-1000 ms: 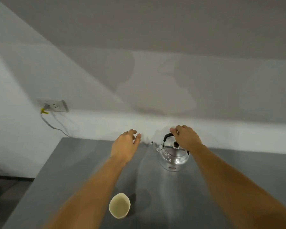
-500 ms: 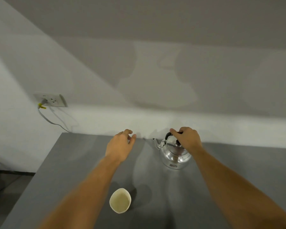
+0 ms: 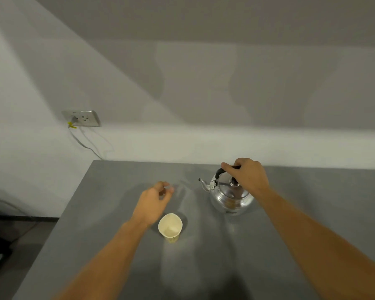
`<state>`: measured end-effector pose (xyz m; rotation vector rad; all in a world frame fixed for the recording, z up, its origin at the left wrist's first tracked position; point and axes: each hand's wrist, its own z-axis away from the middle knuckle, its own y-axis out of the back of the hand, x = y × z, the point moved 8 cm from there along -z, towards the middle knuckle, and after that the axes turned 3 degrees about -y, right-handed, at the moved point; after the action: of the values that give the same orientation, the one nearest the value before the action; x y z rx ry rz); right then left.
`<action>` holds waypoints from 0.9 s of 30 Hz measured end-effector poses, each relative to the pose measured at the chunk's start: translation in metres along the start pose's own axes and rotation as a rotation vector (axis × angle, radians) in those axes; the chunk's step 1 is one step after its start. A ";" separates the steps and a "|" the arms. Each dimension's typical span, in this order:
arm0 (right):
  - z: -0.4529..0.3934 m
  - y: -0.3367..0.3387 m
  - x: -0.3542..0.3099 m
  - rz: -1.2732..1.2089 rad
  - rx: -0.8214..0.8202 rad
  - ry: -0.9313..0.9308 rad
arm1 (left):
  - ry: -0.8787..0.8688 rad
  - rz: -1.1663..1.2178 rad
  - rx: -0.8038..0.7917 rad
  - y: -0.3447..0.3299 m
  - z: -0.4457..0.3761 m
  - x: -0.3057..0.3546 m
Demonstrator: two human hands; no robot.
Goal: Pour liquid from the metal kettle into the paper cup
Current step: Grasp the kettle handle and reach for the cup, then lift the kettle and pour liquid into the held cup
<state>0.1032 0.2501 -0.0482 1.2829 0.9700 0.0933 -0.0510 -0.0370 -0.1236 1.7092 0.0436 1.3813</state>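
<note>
The right hand (image 3: pixel 248 176) had its fingers curled around the black handle of the metal kettle (image 3: pixel 231 197), which stood upright on the grey table (image 3: pixel 108 191). The left hand (image 3: pixel 153 204) hovered empty, fingers loosely curled, just beside the upright paper cup (image 3: pixel 170 228).

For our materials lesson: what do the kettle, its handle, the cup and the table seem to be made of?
Kettle: polished metal, likely steel; it mirrors its surroundings.
Handle: matte black, probably plastic; no shine.
Cup: paper, dull cream, thin rim.
Table: smooth grey top with soft sheen; laminate or metal, unclear.
</note>
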 end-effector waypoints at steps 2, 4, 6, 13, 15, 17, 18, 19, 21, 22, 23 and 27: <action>0.017 0.001 -0.003 -0.012 0.005 0.005 | 0.030 0.066 -0.037 -0.009 0.022 -0.017; 0.034 -0.001 -0.005 -0.023 -0.007 0.001 | 0.046 0.105 -0.070 -0.019 0.043 -0.032; 0.048 -0.002 -0.007 -0.022 -0.021 -0.002 | 0.059 0.155 -0.099 -0.028 0.059 -0.043; 0.086 -0.005 -0.016 -0.044 -0.014 0.032 | 0.101 0.286 -0.135 -0.047 0.082 -0.056; 0.094 -0.008 -0.020 -0.030 -0.034 0.035 | 0.116 0.294 -0.125 -0.052 0.083 -0.060; 0.099 -0.011 -0.024 -0.013 -0.043 0.044 | 0.116 0.306 -0.100 -0.056 0.083 -0.063; 0.101 -0.011 -0.026 -0.008 -0.047 0.050 | 0.114 0.320 -0.090 -0.058 0.083 -0.064; 0.103 -0.012 -0.029 -0.004 -0.054 0.054 | 0.113 0.335 -0.085 -0.060 0.084 -0.065; 0.106 -0.015 -0.036 0.008 -0.075 0.061 | 0.111 0.356 -0.077 -0.062 0.086 -0.064; 0.107 -0.016 -0.040 0.023 -0.079 0.073 | 0.113 0.363 -0.071 -0.063 0.087 -0.064; 0.109 -0.017 -0.045 0.041 -0.081 0.087 | 0.116 0.369 -0.066 -0.064 0.087 -0.065; 0.111 -0.021 -0.067 0.134 -0.071 0.159 | 0.122 0.384 -0.056 -0.068 0.087 -0.066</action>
<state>0.1247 0.1213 -0.0325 1.2883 1.0067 0.3349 0.0260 -0.0849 -0.2149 1.6399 -0.2660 1.7493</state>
